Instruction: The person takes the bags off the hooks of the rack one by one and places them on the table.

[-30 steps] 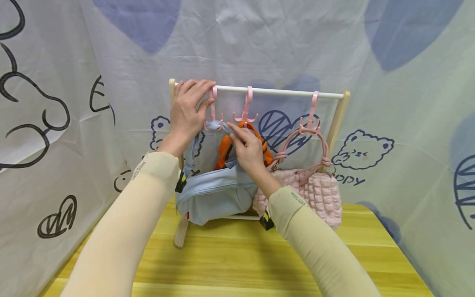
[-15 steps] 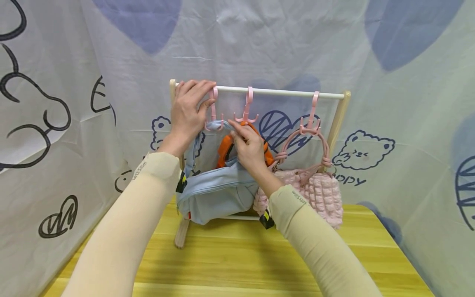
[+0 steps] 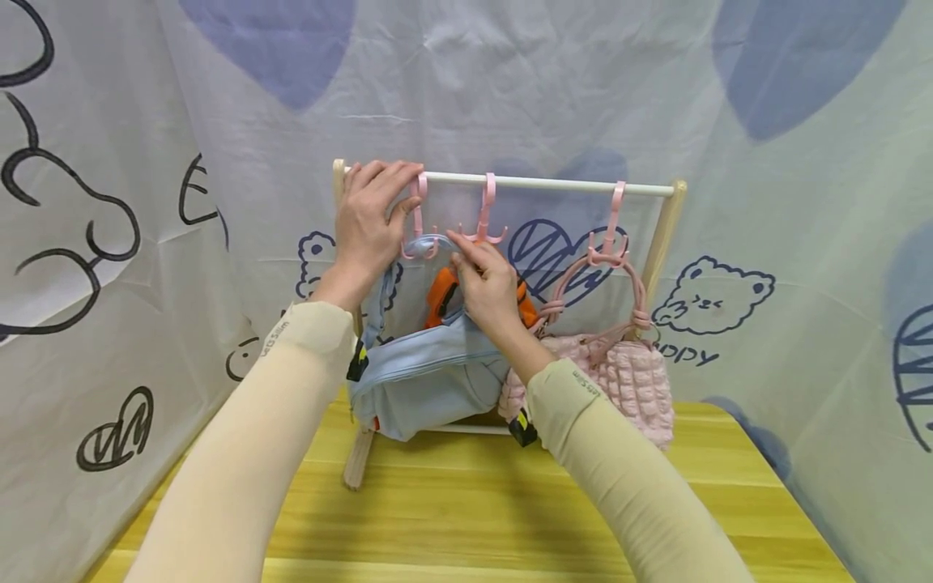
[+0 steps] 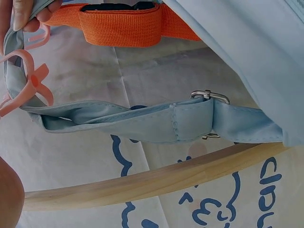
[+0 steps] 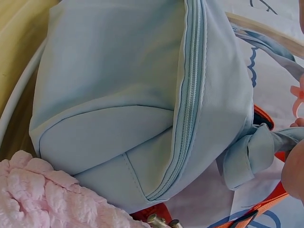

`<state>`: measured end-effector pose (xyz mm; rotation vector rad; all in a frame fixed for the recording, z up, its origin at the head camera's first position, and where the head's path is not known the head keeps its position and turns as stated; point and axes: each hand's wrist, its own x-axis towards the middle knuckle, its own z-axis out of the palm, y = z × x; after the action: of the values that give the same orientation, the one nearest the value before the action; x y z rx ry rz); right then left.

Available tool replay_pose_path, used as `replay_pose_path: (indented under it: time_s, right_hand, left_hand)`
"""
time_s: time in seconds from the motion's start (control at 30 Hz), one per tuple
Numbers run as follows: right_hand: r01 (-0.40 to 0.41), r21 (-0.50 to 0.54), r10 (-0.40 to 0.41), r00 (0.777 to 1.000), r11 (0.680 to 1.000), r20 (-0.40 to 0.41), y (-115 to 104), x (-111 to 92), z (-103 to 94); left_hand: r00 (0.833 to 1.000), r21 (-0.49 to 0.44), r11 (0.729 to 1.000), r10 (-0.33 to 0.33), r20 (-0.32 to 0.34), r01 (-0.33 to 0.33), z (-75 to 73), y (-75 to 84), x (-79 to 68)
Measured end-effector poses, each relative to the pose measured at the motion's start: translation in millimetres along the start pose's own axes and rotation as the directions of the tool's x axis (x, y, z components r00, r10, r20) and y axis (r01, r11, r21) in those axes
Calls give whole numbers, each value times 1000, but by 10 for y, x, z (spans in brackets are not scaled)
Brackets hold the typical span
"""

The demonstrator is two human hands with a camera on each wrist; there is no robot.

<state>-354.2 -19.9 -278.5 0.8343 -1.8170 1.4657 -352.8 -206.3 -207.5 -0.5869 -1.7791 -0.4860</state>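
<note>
A light blue bag (image 3: 437,389) hangs at the left of the rack, its strap (image 4: 142,121) running up through the prongs of the leftmost pink hook (image 3: 418,194). My left hand (image 3: 372,214) lies over the rail's left end, fingertips at the hook's top and thumb against its stem, holding it. Just right of the prongs, my right hand (image 3: 492,291) pinches the strap between thumb and fingers. In the right wrist view, the zipper (image 5: 192,95) crosses the bag's face. Behind it, an orange strap bag (image 3: 440,295) is partly hidden by the bag and my right hand.
A white rail (image 3: 554,185) between wooden posts carries the hooks. The middle hook (image 3: 484,210) is above the orange bag. A quilted pink bag (image 3: 634,380) hangs from the right hook (image 3: 612,231). The rack stands on a wooden table (image 3: 452,502) before a printed cloth backdrop (image 3: 554,81).
My left hand stays in place on the rail and hook. My right hand keeps its pinch on the strap, and the blue bag has shifted very slightly to the right.
</note>
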Motion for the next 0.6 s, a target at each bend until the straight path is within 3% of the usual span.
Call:
replay_pose_path:
  time_s: [0.6]
  right_hand:
    - [-5,20,5,1000,1000,-18,-92,69,-2]
  left_hand:
    - [1000,-12,1000,-6,-10,6,-1,17,0]
